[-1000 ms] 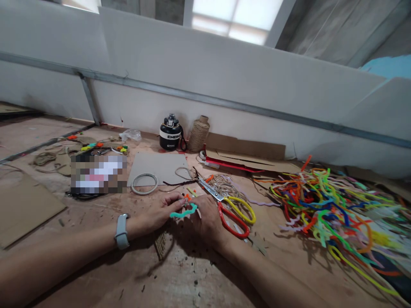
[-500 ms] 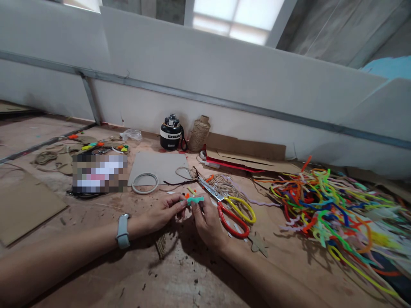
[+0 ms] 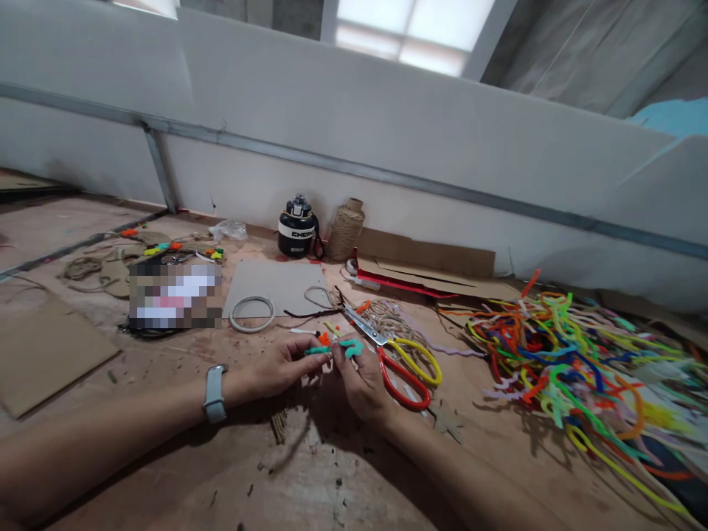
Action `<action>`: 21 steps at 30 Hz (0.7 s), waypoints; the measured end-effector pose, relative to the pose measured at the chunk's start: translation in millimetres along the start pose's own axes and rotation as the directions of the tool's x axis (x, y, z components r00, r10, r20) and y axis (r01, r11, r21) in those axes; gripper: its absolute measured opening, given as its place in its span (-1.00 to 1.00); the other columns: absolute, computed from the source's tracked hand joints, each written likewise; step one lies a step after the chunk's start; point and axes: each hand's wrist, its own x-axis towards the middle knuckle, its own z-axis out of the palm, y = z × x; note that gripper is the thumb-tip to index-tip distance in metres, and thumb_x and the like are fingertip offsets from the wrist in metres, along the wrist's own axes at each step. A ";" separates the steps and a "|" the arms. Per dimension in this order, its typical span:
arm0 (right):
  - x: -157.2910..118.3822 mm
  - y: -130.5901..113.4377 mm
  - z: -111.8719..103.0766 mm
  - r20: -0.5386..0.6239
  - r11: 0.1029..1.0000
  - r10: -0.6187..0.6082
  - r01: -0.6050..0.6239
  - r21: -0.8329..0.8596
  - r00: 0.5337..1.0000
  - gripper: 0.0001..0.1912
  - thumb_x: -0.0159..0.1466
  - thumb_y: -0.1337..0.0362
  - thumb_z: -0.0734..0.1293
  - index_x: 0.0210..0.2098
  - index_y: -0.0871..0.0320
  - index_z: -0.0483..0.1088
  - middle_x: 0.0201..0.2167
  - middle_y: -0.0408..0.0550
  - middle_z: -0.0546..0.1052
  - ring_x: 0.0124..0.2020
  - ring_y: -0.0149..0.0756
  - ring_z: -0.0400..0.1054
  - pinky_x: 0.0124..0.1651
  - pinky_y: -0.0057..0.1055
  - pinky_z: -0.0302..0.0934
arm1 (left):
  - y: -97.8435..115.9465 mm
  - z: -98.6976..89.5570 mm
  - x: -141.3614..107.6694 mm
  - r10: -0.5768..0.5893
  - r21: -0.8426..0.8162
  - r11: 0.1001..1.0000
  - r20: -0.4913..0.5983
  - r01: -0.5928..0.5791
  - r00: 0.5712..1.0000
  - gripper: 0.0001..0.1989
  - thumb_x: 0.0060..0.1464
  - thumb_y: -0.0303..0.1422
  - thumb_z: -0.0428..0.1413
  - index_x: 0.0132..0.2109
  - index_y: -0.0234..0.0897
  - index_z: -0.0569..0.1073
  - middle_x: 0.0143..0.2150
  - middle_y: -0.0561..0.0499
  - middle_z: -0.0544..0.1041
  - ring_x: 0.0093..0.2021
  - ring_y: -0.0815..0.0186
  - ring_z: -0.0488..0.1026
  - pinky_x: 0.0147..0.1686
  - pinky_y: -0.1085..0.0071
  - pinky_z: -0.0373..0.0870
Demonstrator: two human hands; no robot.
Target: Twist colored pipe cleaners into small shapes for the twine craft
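A short teal pipe cleaner point(image 3: 350, 346), bent and curled at its right end, is held between both hands above the table. My left hand point(image 3: 290, 366), with a grey watch strap on its wrist, pinches the left part. My right hand point(image 3: 362, 380) grips the curled part between thumb and fingers. Right behind the right hand lie scissors point(image 3: 390, 346) with one red and one yellow handle, blades pointing away to the left. A small orange piece point(image 3: 324, 338) shows just past the fingertips. Brown twine strands point(image 3: 279, 426) stick out below my left hand.
Tangled colourful pipe cleaners point(image 3: 558, 354) cover the right side. A grey board point(image 3: 299, 284), a tape roll point(image 3: 251, 315), a black bottle point(image 3: 297, 228) and a twine spool point(image 3: 346, 230) stand or lie toward the white wall. Cardboard point(image 3: 55, 350) lies at left, a star-shaped cutout point(image 3: 447, 422) at right.
The teal pipe cleaner has been turned and now shows more of its length, with a curl at the right. My fingers have shifted slightly along it.
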 end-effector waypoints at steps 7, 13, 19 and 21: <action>0.3 -11.3 0.1 -0.010 1.000 0.017 -0.017 -0.004 1.000 -0.79 0.32 0.21 0.19 -0.41 0.12 0.31 -0.44 -0.12 0.38 -0.39 -0.32 0.26 -0.29 -0.39 0.17 | 0.8 -1.7 -3.8 0.131 0.202 0.972 -0.023 -0.124 0.991 -0.72 0.19 -0.21 0.05 -0.34 -0.36 0.42 -0.48 0.06 0.41 -0.50 0.43 0.31 -0.47 0.51 0.26; 0.4 -15.5 0.4 0.011 0.997 0.061 -0.062 0.039 0.998 -0.80 0.31 0.18 0.19 -0.39 0.12 0.32 -0.45 -0.12 0.39 -0.40 -0.32 0.25 -0.30 -0.40 0.17 | -5.0 -0.8 -3.5 0.112 0.137 0.985 -0.018 -0.109 0.994 -0.71 0.16 -0.17 0.08 -0.33 -0.34 0.40 -0.49 0.07 0.40 -0.51 0.43 0.31 -0.48 0.51 0.27; 3.0 -8.6 2.1 -0.024 0.988 0.137 -0.135 0.073 0.990 -0.70 0.32 0.09 0.20 -0.47 0.12 0.25 -0.53 -0.17 0.29 -0.44 -0.34 0.16 -0.36 -0.41 0.12 | -5.0 -2.2 2.8 0.009 -0.025 1.000 0.017 -0.009 1.000 -0.62 0.11 -0.03 0.12 -0.25 -0.32 0.40 -0.46 0.09 0.41 -0.51 0.45 0.31 -0.49 0.53 0.26; 4.0 -5.2 3.0 -0.039 0.982 0.160 -0.155 0.110 0.986 -0.70 0.33 0.08 0.18 -0.44 0.12 0.24 -0.54 -0.19 0.25 -0.47 -0.37 0.12 -0.38 -0.42 0.10 | -3.0 -4.4 3.4 -0.001 -0.028 1.000 0.015 0.002 1.000 -0.61 0.08 -0.05 0.16 -0.18 -0.31 0.41 -0.43 0.08 0.44 -0.49 0.45 0.31 -0.50 0.55 0.24</action>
